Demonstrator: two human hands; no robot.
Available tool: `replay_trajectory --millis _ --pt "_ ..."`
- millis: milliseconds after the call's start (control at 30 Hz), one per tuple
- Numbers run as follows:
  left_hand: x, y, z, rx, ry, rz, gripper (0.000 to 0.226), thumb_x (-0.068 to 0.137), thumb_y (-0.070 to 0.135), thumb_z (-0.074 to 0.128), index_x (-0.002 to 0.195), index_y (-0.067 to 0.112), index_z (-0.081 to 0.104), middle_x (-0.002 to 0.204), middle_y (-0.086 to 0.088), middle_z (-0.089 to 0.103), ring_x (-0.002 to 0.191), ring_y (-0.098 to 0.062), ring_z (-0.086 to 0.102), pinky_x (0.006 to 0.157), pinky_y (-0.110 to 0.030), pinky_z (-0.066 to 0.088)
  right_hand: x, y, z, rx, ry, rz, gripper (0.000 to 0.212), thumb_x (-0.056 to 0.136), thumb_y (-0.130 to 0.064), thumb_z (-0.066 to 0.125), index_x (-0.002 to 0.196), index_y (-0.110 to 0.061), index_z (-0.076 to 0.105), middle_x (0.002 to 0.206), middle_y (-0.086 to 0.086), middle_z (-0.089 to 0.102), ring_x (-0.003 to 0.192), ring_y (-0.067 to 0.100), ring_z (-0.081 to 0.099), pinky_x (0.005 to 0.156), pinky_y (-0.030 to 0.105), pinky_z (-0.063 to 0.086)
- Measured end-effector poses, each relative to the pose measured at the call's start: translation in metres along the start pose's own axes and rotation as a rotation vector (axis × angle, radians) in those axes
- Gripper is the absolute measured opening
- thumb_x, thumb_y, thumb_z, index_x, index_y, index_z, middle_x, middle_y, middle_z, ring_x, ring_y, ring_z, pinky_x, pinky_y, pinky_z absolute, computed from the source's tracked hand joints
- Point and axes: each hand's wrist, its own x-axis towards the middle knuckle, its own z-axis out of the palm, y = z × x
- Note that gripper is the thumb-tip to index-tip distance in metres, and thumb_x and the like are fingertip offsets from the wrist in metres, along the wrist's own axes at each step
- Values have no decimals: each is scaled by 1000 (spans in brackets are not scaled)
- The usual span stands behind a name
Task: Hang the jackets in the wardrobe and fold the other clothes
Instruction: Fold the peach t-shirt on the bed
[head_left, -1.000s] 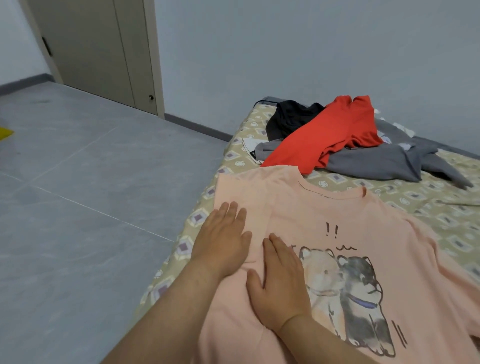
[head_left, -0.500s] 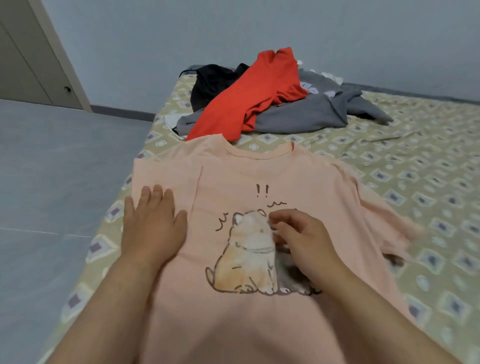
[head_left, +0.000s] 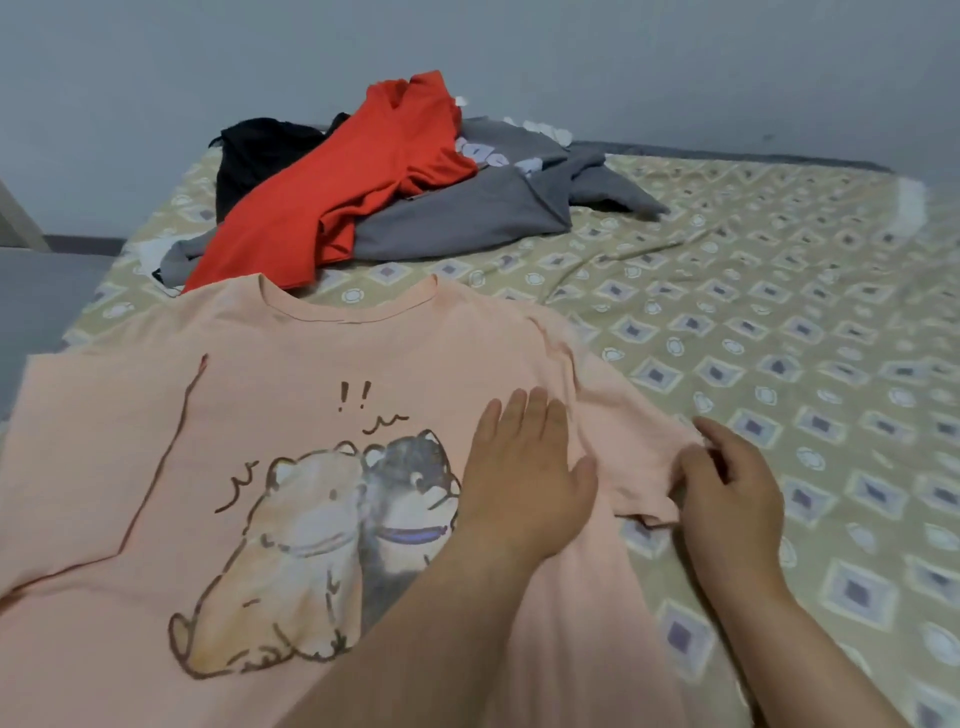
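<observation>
Dim, even indoor light, soft shadows, slight blur, wide-angle edge distortion.

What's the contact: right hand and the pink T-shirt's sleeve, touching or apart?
Touching. The head view shows the right hand pinching the sleeve hem of the pink T-shirt, fabric bunched at its fingers.

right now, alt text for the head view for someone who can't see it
A peach t-shirt printed with two cartoon dogs lies flat on a patterned bed sheet; the left hand presses flat on it while the right hand pinches its sleeve hem. Behind it a red garment, a grey sweatshirt and a black garment lie heaped.
</observation>
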Motion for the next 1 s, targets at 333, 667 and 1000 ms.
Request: replay_trajectory --millis 333,667,1000 --pt "4 10 -2 18 100 -42 69 89 54 24 145 18 40 157 -6 34 140 -25 35 114 -41 25 51 4 6 12 -164 -94 14 90 -37 59 81 -27 65 81 -14 66 81 11 60 73 34 45" --pt "140 55 -32 159 -321 92 46 92 49 54 134 31 47 118 5 53 110 -22 55 90 -33 44 105 19 -36 769 -97 275 10 85 -20 70 93 -26 70 93 -3 74 87 13 71 86 36 57" --pt "180 107 -40 22 -618 141 5 84 20 67 85 20 62 85 7 62 81 -12 58 73 -29 48 99 13 -45 150 -338 89 38 81 -19 68 115 -31 57 90 -7 66 81 18 67 76 34 53"
